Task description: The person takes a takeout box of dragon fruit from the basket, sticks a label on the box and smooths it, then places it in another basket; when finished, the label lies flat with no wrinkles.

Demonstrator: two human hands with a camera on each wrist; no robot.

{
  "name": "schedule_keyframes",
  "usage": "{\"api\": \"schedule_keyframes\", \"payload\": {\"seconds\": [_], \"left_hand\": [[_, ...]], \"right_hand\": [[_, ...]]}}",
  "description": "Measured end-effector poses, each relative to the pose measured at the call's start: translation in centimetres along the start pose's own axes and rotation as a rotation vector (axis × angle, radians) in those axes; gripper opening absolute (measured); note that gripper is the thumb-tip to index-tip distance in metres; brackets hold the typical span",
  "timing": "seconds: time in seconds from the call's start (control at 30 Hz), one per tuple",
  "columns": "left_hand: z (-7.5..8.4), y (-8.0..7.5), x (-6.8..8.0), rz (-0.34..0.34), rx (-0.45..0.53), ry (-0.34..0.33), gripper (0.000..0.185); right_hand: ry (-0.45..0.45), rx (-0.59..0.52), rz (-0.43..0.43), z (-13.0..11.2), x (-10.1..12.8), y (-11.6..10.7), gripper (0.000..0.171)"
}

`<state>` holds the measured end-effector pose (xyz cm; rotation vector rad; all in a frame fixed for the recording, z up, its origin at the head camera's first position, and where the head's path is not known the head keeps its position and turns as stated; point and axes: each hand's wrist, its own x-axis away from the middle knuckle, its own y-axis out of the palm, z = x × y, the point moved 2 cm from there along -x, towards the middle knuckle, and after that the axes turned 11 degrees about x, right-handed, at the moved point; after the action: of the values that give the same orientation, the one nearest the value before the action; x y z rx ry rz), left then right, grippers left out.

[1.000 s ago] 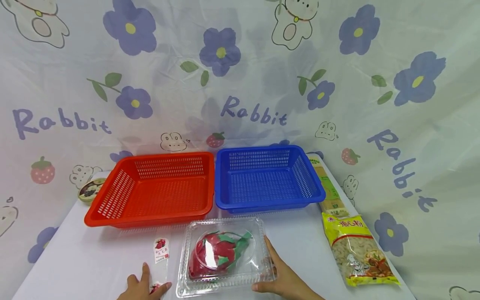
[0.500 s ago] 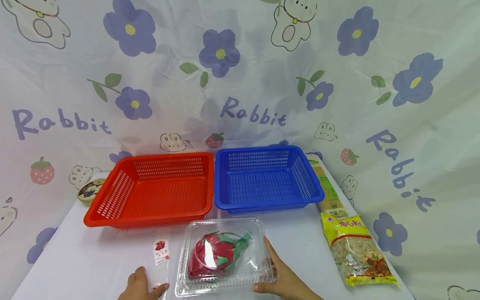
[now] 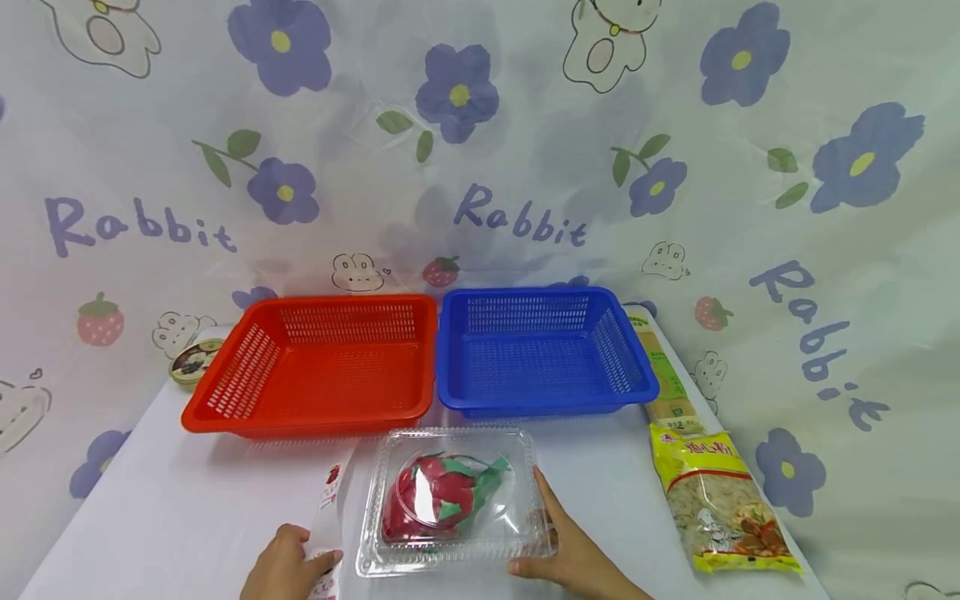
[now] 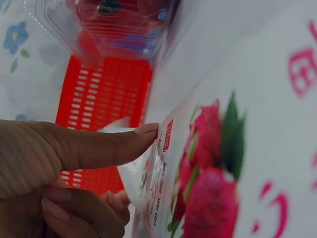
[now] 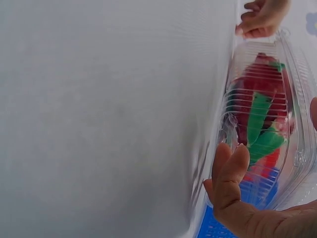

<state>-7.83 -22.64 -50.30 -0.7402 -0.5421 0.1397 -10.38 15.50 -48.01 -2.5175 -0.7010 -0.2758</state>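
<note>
A clear plastic clamshell box [image 3: 397, 565] stands closed at the front of the table, a red dragon fruit [image 3: 431, 500] with green scales inside it. My right hand [image 3: 573, 554] holds the box at its right end, thumb by the front corner and fingers along the side; the right wrist view shows those fingers [image 5: 232, 171] bent against the ribbed wall. To the left of the box, my left hand [image 3: 283, 565] pinches a white strip of dragon fruit stickers [image 3: 327, 521] between thumb and fingers. Up close in the left wrist view, the sticker strip [image 4: 213, 183] is bent beside the thumb.
Behind the box sit a red basket [image 3: 330, 425] and a blue basket [image 3: 547, 408], side by side. On the right edge lie a yellow bag of pasta-like pieces [image 3: 720, 508] and a long green-labelled packet [image 3: 667, 379]. A round tin [image 3: 193, 362] is at the far left.
The left fingers have gone from reaching over the sticker strip to pinching it, and the strip is now lifted and turned on edge. The right hand stays at the box. The head view has shifted slightly.
</note>
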Motion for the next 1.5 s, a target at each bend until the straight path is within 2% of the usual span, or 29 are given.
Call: {"api": "schedule_keyframes", "payload": {"seconds": [0.13,0.2,0.47,0.7,0.97,1.17,1.33,1.5], "left_hand": [[1.2,-0.1,0.3,0.075,0.034,0.137,0.056],[1.5,-0.2,0.5,0.091,0.045,0.157,0.055],[1.0,-0.3,1.4,0.089,0.114,0.105,0.065],[0.9,-0.3,1.2,0.076,0.169,0.132,0.074],[1.3,-0.5,1.1,0.044,0.308,0.146,0.076],[1.8,-1.2,1.6,0.037,0.338,0.139,0.082],[2.3,-2.1,2.5,0.043,0.355,0.163,0.083],[3.3,-2.8,3.5,0.016,0.416,0.153,0.084]], "right_hand": [[0.004,0.024,0.045,-0.2,0.3,-0.4,0.118],[0.007,0.018,0.047,-0.2,0.4,-0.4,0.118],[0.021,0.015,0.024,-0.1,0.5,-0.1,0.120],[0.019,0.010,0.019,-0.2,0.6,-0.1,0.121],[0.039,0.014,0.008,-0.4,0.7,-0.1,0.120],[0.020,0.016,0.007,-0.3,0.6,-0.4,0.118],[-0.003,0.008,0.011,-0.2,0.5,-0.9,0.115],[-0.008,-0.019,0.024,-0.2,0.6,-1.3,0.113]]}}
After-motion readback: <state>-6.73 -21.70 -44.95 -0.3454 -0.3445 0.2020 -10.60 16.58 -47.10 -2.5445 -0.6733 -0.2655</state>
